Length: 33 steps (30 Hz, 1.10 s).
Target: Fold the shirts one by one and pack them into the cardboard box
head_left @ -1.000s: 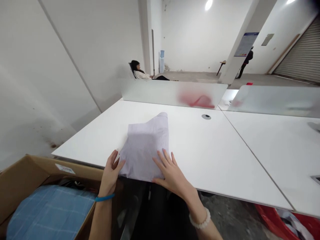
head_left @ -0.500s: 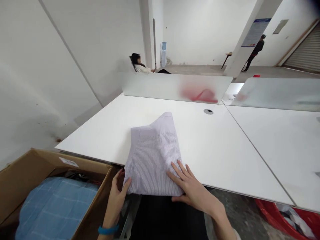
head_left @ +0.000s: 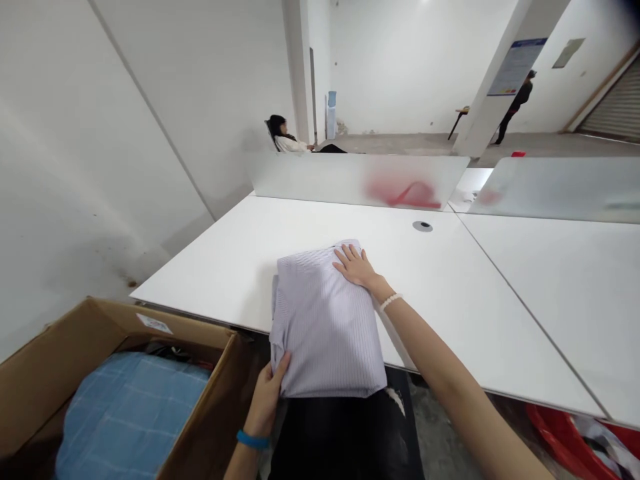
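Observation:
A folded pale lilac striped shirt [head_left: 325, 320] lies at the near edge of the white table [head_left: 450, 293], its near end hanging over the edge. My left hand [head_left: 267, 397], with a blue wristband, grips the shirt's near left corner, thumb on top. My right hand [head_left: 356, 267], with a bead bracelet, lies flat with fingers stretched out on the shirt's far right corner, pressing it down.
An open cardboard box [head_left: 100, 347] holding blue checked fabric [head_left: 130, 413] stands at my left. A red bin [head_left: 585, 433] sits under the table at right. Frosted dividers [head_left: 320, 177] line the table's far edge. One person sits beyond them; another stands by a pillar.
My right hand has moved from the shirt's near right edge to its far corner, flattening the raised far part. My left hand stays at the near left corner.

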Each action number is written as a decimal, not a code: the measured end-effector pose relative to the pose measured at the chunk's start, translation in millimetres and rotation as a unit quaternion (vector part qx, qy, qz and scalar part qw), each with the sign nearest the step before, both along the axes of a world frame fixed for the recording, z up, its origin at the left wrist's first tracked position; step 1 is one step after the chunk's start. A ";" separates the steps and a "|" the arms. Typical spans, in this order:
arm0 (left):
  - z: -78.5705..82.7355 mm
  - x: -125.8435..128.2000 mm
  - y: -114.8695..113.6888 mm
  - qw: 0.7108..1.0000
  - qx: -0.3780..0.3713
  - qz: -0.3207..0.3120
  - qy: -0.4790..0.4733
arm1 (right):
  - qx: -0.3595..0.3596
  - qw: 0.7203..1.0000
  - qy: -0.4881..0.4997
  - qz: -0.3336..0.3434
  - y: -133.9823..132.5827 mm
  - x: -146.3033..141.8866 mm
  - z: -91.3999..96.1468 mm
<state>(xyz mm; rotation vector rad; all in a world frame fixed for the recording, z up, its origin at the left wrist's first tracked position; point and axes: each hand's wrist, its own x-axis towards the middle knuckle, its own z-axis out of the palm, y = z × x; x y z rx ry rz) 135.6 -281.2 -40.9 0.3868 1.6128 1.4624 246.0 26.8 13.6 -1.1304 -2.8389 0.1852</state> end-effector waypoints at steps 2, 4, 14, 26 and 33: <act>1.2 1.1 -5.7 0.995 -0.009 -0.015 0.099 | -0.014 1.000 0.005 -0.006 6.5 4.5 -9.5; 13.6 -1.6 -11.3 0.967 -0.013 0.024 0.252 | -0.003 1.000 0.012 -0.007 7.7 7.3 -13.7; 82.6 -14.3 115.0 0.729 0.058 -0.235 0.641 | 0.124 0.991 0.049 -0.014 -1.7 5.6 -14.1; 43.9 -61.5 161.9 0.745 -0.087 -0.276 0.601 | -0.009 0.994 0.083 -0.068 9.3 0.5 -20.3; 66.8 -70.4 150.4 0.728 -0.124 -0.147 0.658 | 0.045 0.925 0.259 -0.274 5.6 15.2 -17.3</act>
